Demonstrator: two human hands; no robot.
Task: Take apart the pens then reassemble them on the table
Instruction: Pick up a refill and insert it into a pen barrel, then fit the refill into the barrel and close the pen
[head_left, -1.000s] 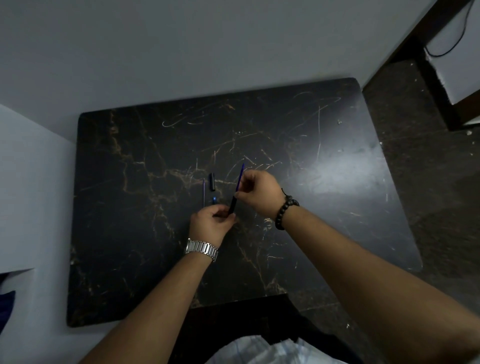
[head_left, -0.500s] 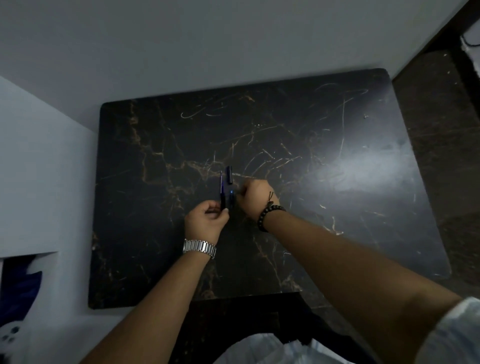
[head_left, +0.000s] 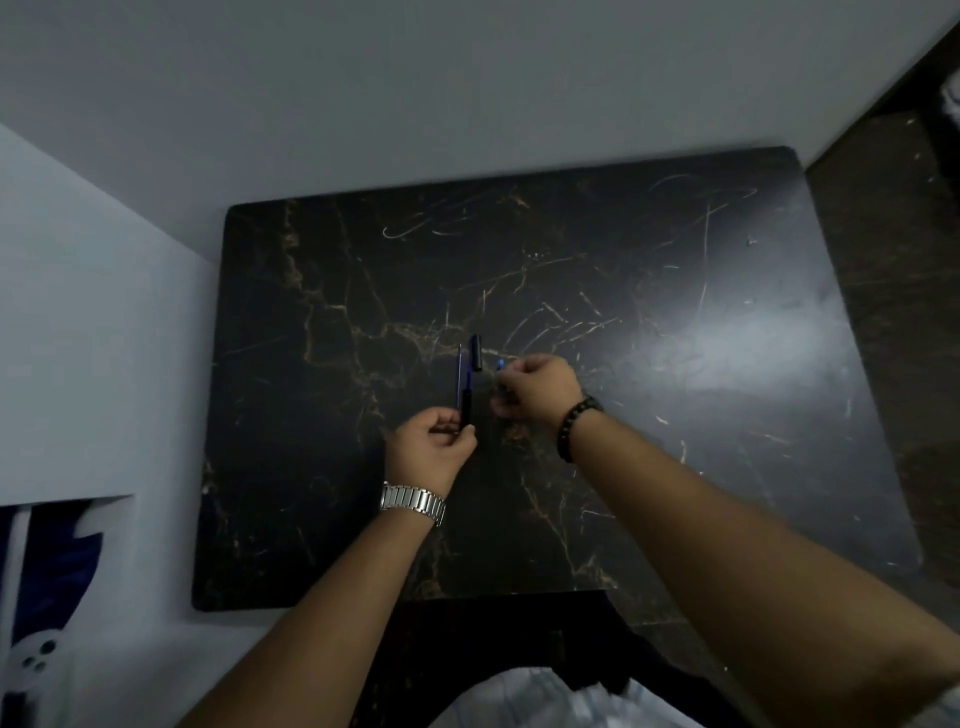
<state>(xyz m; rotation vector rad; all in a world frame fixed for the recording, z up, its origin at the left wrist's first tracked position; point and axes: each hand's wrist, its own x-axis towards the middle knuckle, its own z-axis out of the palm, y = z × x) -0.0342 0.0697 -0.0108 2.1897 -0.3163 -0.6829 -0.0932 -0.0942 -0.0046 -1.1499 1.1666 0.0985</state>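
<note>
On the black marble table (head_left: 649, 415) my left hand (head_left: 431, 449) pinches the lower end of a dark pen barrel (head_left: 466, 402), which points away from me. A thin blue refill (head_left: 459, 371) lies just left of the barrel, and a short black cap (head_left: 475, 352) lies beyond its far end. My right hand (head_left: 537, 387) is curled closed a little to the right, apart from the barrel, with a small blue pen piece (head_left: 500, 364) poking out above the fingers. Most of that piece is hidden in the fist.
White walls border the table at the back and left. A dark stone floor (head_left: 883, 312) lies to the right. A blue and white object (head_left: 47, 571) sits in a recess at the lower left. Dark furniture and white cloth are near my body.
A second ago both hands held one long pen between them. The hands have since separated: the left keeps the dark barrel, the right has drawn away with a blue piece. My view shifted left.
</note>
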